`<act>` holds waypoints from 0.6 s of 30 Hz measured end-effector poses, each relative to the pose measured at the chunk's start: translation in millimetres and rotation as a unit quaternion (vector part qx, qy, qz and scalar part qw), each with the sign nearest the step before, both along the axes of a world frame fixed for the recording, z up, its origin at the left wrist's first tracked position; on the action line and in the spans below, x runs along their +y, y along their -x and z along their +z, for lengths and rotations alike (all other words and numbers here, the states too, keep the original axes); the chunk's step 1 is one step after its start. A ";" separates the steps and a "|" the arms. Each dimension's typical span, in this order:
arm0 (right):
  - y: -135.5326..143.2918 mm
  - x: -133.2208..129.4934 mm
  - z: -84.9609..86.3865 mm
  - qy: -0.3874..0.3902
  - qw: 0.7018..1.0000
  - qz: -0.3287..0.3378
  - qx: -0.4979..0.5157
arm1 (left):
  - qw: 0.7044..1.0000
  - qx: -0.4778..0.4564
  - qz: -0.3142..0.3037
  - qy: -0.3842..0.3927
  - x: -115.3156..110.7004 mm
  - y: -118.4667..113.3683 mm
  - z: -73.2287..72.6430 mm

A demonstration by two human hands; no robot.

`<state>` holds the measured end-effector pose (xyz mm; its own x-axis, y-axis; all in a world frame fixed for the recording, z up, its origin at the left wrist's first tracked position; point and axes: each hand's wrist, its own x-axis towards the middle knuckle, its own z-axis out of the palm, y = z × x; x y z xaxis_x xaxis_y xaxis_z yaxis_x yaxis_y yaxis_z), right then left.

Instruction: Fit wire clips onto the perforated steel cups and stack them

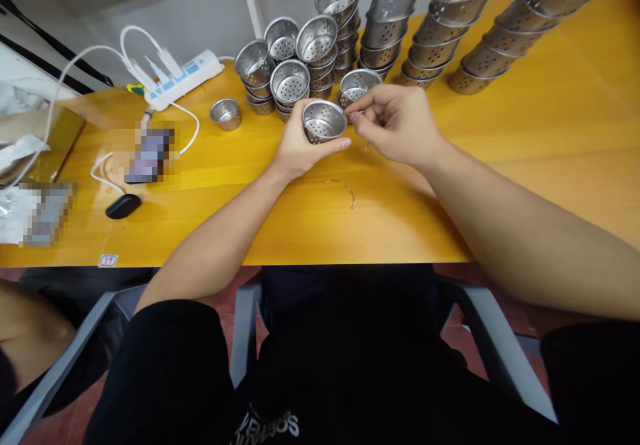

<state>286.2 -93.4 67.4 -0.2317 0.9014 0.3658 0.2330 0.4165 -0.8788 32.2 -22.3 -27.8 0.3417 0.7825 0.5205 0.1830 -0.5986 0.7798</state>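
My left hand (296,139) is closed around a small perforated metal cup (324,122), thumb along its near side, the open mouth tilted up toward me. At the cup's right rim, my right hand (397,121) pinches with thumb and forefinger. A thin wire (367,146) pokes out below its fingers; the rest of it is hidden. Another thin curved wire (349,190) lies on the table in front of the cup. Just behind my right fingertips stands another perforated cup (359,83).
Stacks of perforated cups (385,31) line the table's back and right. One single cup (226,114) stands left of them. A white power strip (187,79) with cables, a blurred phone (150,156) and a black oval object (123,206) occupy the left. Another person's leg (35,318) shows lower left.
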 end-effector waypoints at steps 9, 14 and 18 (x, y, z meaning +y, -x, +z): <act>2.3 -1.7 6.0 0.003 1.000 -0.026 0.001 | 0.997 0.040 -0.055 -0.045 11.0 -2.0 -21.9; 3.4 1.5 3.3 -0.021 0.999 -0.037 -0.015 | 0.995 0.028 -0.081 -0.049 6.9 -5.0 -21.2; 4.1 3.9 0.8 -0.036 0.998 -0.040 -0.020 | 0.993 0.042 -0.084 -0.065 5.2 -7.5 -23.8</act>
<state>282.1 -89.5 68.2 -0.1750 0.8897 0.4218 0.3031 0.4563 -0.8366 39.7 -17.1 -51.7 0.5080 0.6385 0.5782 0.1326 -0.7212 0.6799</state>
